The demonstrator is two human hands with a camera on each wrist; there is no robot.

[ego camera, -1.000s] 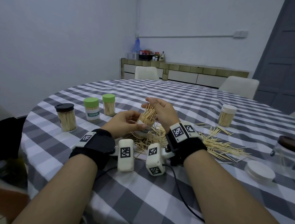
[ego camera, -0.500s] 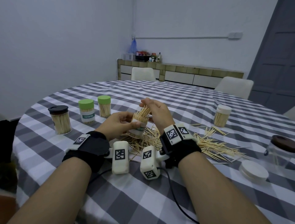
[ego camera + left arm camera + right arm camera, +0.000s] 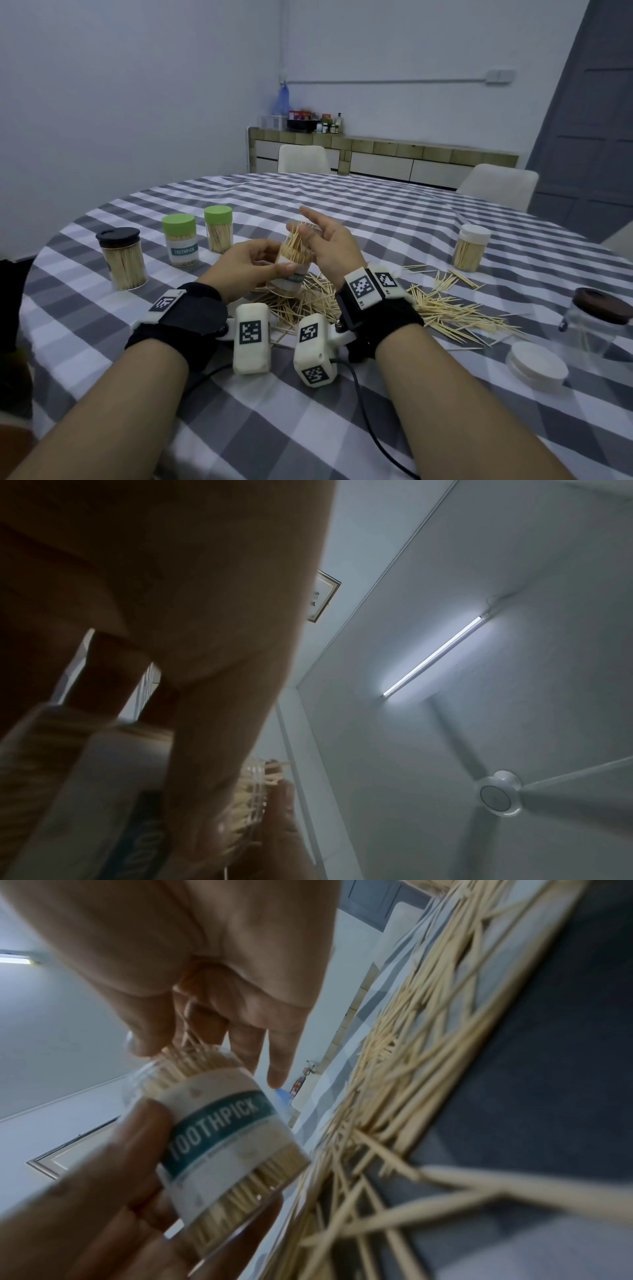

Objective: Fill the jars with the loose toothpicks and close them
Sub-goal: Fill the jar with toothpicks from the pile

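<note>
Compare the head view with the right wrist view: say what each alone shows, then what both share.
Head view only: two green-lidded toothpick jars, a black-lidded jar, a loose white round lid. Right wrist view only: the full TOOTHPICK wording on the label. Both: the left hand gripping the open clear labelled jar, the right hand pinching toothpicks at its mouth, the loose toothpick pile.

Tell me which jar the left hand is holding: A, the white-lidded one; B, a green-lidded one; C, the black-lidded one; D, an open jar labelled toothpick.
D: the left hand grips the open jar, its label readable in the right wrist view, with toothpicks sticking out the top.
</note>
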